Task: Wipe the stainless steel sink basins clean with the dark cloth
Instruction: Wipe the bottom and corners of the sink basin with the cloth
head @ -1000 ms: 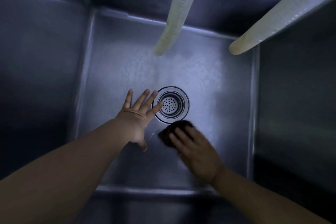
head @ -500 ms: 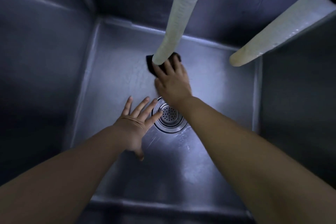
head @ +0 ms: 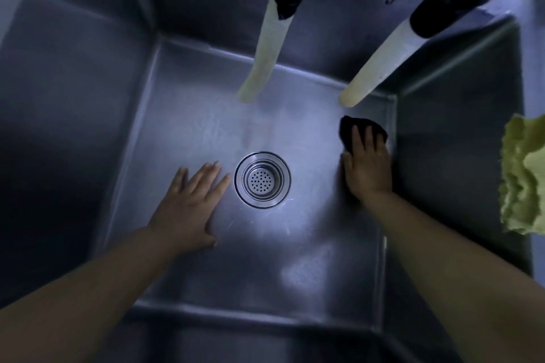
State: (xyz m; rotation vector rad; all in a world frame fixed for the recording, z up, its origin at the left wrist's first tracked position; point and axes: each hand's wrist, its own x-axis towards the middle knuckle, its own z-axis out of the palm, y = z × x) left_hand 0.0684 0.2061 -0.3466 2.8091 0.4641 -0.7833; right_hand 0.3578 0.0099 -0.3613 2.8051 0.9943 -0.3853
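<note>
Head view looks straight down into the sink basin [head: 182, 274], and nearest me both my forearms reach in over its near rim. My left hand [head: 188, 209] lies flat on the basin floor just left of the drain strainer [head: 262, 179], fingers straight and a little apart, holding nothing; I judge it is bracing me. If that palm slides on wet steel I could lurch forward, and the sweep would go with it.

Farther in, my right hand [head: 367, 168] presses the dark cloth [head: 349, 127] down on the floor near the far right corner, close against the right wall. My fingers lie stretched over the cloth rather than curled round it, slightly parted. Because nothing pinches it, the cloth could bunch up or slip out from under my fingertips when I push into the seam, leaving the corner smeared. I cannot tell whether the floor around the drain is already clean; the sheen there may be glare or water.

Beyond the cloth, two pale hoses [head: 267, 56] hang over the far edge, their ends above the far part of the floor. The right one ends just beyond my fingers, so a stroke carried farther could knock it. A yellow-green rag [head: 522, 180] sits at the right rim, well apart from my work.
</note>
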